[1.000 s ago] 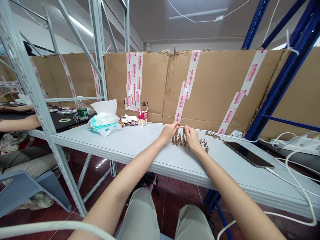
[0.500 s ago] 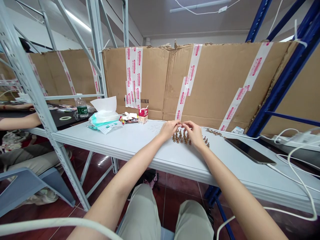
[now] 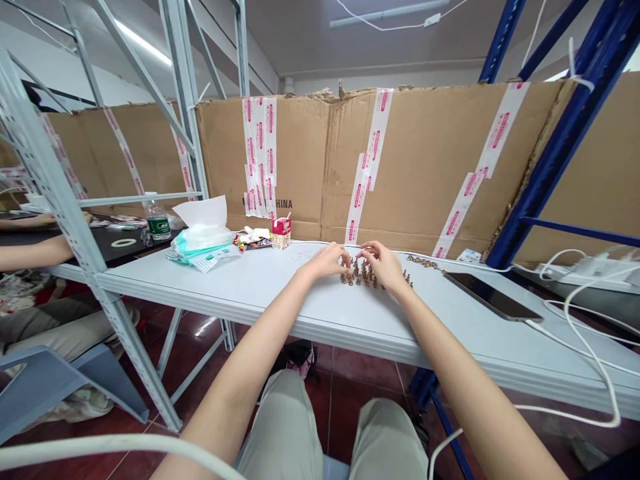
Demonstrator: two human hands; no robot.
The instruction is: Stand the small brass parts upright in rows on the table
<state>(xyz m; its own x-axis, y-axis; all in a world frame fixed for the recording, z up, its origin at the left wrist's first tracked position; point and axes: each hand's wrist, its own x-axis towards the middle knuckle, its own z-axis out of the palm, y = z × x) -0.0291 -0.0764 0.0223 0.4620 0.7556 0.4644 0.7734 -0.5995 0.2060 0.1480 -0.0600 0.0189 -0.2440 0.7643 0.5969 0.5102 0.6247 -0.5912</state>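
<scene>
The left hand [image 3: 327, 261] and right hand [image 3: 382, 265] curve in low, just either side of a small bunch of brown toy figures [image 3: 358, 275]. I cannot tell if either hand holds one. They look light, stiff and easy to tip, so pinch one at its middle.

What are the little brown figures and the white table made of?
The figures look like moulded plastic, judging by their even brown colour and dull surface, though they are too small to be sure. The table could be plastic or painted metal: its top is smooth, pale and matte, with a slight sheen.
</scene>
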